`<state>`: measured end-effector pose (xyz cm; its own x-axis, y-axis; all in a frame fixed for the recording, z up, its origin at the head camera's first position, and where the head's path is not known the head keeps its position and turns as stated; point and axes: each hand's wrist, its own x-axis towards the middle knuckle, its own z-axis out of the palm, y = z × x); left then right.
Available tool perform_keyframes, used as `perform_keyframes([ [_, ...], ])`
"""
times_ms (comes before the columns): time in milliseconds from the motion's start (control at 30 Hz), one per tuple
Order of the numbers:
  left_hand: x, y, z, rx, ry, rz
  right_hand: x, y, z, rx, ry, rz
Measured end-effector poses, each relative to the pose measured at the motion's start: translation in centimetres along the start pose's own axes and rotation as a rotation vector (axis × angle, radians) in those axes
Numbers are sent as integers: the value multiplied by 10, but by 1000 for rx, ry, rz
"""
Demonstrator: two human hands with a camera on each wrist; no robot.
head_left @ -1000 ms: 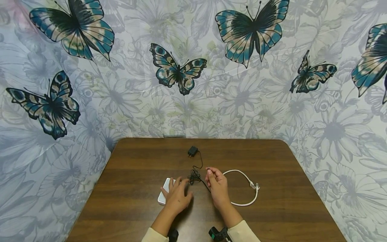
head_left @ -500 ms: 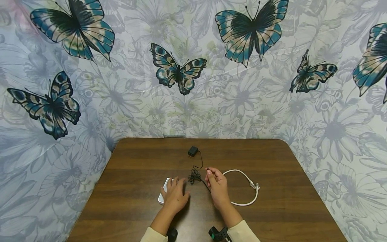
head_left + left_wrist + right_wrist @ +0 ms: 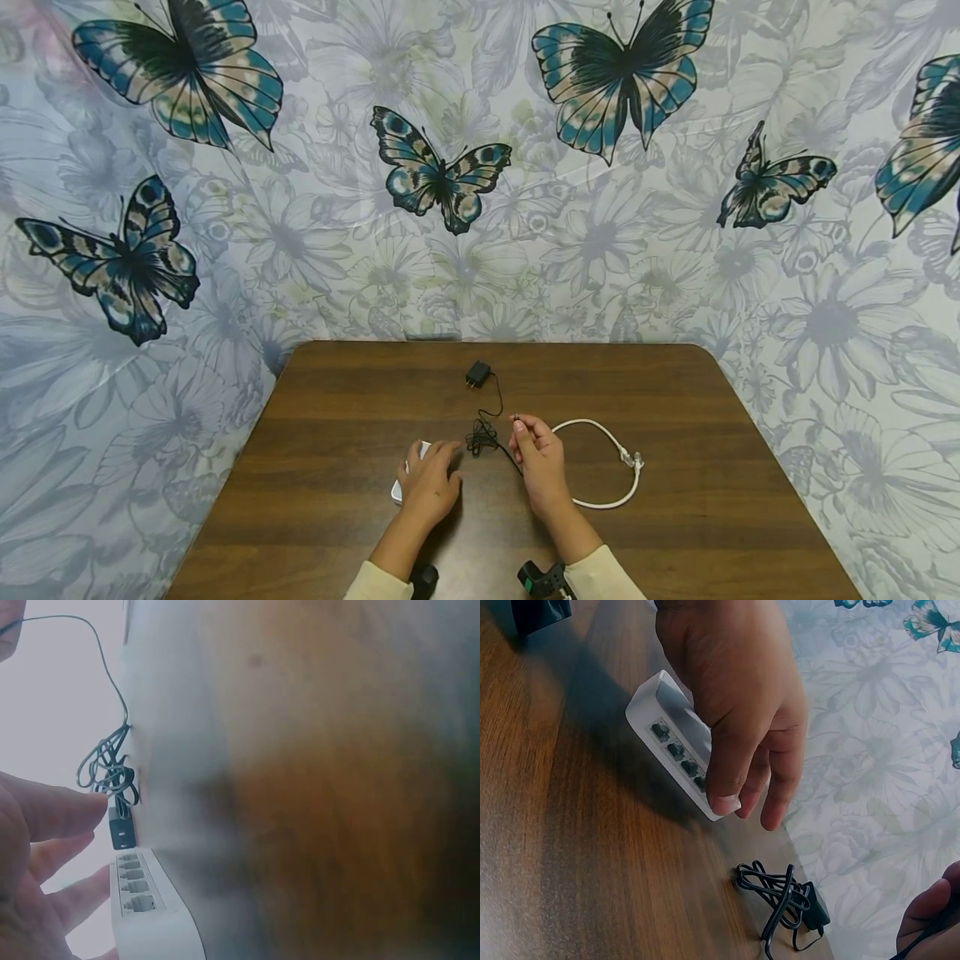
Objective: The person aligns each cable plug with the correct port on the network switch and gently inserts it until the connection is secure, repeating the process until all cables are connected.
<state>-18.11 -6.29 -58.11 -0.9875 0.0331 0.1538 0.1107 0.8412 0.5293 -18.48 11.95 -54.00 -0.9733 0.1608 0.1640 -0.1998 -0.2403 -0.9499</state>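
A white network switch (image 3: 397,492) lies on the table under my left hand (image 3: 429,483). The left fingers are spread loosely above and behind it. In the right wrist view the row of ports on the switch (image 3: 641,712) shows, with the left thumb by its end. In the left wrist view the thumb is apart from the switch (image 3: 159,934). My right hand (image 3: 543,467) pinches the tip of a black power cord between thumb and index finger, raised over the table. The cord's tangled bundle (image 3: 482,438) lies between the hands, joined to a black power adapter (image 3: 478,374) farther back.
To the right of my right hand, a white Ethernet cable (image 3: 636,479) lies in a loop, its clear plugs together at the right. The brown wooden table (image 3: 675,400) ends at a wall covering (image 3: 322,275) printed with butterflies.
My left hand has shifted slightly left, farther over the network switch, and its fingers have drawn closer together. The right hand stays in place with the cord tip.
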Motion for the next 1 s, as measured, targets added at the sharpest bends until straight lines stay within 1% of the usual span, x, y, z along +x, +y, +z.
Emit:
perform_keyframes([
  [200,0,-1,0,3,20,23,0,0,0,-4,-1,9],
  [367,1,0,-2,-22,34,12,0,-1,-1,-6,4,12],
  [467,2,0,-3,-40,30,-5,1,-1,-2,-8,6,13],
  [567,3,0,-3,-41,18,-8,0,-1,-2,-7,3,18],
  [733,3,-1,-3,-33,20,7,-1,-2,-3,-1,2,31],
  [1000,5,-1,-4,-24,21,21,-1,-6,-2,-7,5,25],
])
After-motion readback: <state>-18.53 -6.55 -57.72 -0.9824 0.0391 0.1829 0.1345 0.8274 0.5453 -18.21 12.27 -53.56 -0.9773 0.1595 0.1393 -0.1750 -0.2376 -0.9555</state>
